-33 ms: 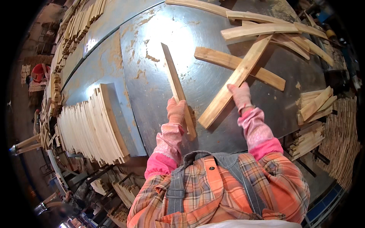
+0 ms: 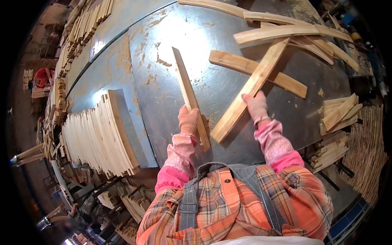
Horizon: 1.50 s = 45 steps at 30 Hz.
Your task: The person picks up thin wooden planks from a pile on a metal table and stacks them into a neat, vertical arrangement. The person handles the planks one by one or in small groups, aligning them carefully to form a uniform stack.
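Observation:
My left hand [image 2: 188, 119], in a pinkish knit glove, is closed round the near part of a narrow wooden strip [image 2: 185, 81] standing on its edge on the metal table. My right hand [image 2: 257, 107], gloved too, grips the right edge of a wider wooden plank [image 2: 250, 90], thumb on top and the other fingers partly hidden. That plank slants from near left to far right. It lies across another plank [image 2: 235, 63], and its far end reaches the pile of curved wooden pieces [image 2: 277, 33].
Left of me, a row of pale wooden strips [image 2: 96, 139] stands packed on the table [image 2: 163, 139]. More stacked strips [image 2: 85, 26] line the far left. On the right are short offcuts [image 2: 341, 112] and a large stack of wood [image 2: 365, 151]. Sawdust patches [image 2: 118, 57] mark the metal.
The plank in my right hand has slid slightly toward me and left, its far end drawing back a little. A curved piece in the pile has shifted slightly left. My left hand is nearly still.

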Available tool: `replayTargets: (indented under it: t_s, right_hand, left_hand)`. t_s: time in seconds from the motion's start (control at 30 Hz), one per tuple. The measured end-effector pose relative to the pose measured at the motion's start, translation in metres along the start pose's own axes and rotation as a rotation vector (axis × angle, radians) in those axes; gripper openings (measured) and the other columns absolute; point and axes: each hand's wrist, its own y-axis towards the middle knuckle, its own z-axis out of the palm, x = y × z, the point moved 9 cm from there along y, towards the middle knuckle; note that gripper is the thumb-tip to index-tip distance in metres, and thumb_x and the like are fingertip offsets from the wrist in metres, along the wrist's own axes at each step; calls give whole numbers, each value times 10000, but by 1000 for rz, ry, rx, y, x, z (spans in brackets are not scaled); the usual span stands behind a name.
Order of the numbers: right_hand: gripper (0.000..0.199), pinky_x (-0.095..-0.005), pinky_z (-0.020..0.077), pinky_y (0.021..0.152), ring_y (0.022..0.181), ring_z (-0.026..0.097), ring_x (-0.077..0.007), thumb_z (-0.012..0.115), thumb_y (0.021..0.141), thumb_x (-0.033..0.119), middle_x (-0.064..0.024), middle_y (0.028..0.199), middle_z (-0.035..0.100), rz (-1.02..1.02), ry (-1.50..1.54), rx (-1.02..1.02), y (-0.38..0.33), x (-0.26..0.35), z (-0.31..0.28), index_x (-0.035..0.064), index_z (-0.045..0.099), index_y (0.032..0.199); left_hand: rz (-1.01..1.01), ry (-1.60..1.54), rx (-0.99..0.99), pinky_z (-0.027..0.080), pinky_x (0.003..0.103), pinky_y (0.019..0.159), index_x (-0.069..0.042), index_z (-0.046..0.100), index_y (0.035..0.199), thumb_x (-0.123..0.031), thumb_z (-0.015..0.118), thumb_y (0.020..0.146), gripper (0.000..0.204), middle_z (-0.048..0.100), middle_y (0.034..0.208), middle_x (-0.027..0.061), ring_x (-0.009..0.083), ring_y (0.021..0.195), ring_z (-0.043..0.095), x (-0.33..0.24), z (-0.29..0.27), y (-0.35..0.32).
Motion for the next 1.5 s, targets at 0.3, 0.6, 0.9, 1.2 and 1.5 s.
replayTargets:
  t_s: [0.3,0.6,0.9,1.2,1.5]
  right_hand:
    - [528,-518,516,991,1166,655,-445,715,888,320,-268,1226,678,1,-546,485,-77,-8,111,40,531,1297]
    - [530,-469,543,954,1115,655,-393,752,821,300,-226,1188,668,-598,-1044,513,-5,134,109,25,610,1252]
    - [765,-403,507,1035,1221,629,-344,808,760,344,-172,1329,643,-361,-1236,559,90,80,11,73,555,1430]
    - [293,-370,574,882,955,702,-237,572,1015,192,-134,1045,719,407,652,862,19,22,144,-54,658,1151]
    - [249,-391,557,865,947,695,-258,586,1003,156,-138,1031,740,-650,-363,631,18,86,189,-35,689,1125]
  left_hand:
    - [105,7,-151,563,344,853,10,632,1296,-164,734,889,454,739,1095,121,218,942,711,6,-33,-12]
    - [60,273,-111,461,468,1086,-35,444,1484,-378,806,785,859,545,1389,252,436,1281,550,-13,-19,1]
    - [124,67,-86,497,454,1046,-42,488,1456,-297,811,779,792,582,1352,238,407,1232,603,9,-13,7]
    - [7,-161,-110,540,396,986,-28,526,1413,-211,823,797,708,692,1235,190,318,1139,686,12,-18,-3]
    - [-73,174,-132,458,442,1095,-7,460,1468,-350,792,793,826,535,1415,255,411,1295,545,-12,-52,-12]
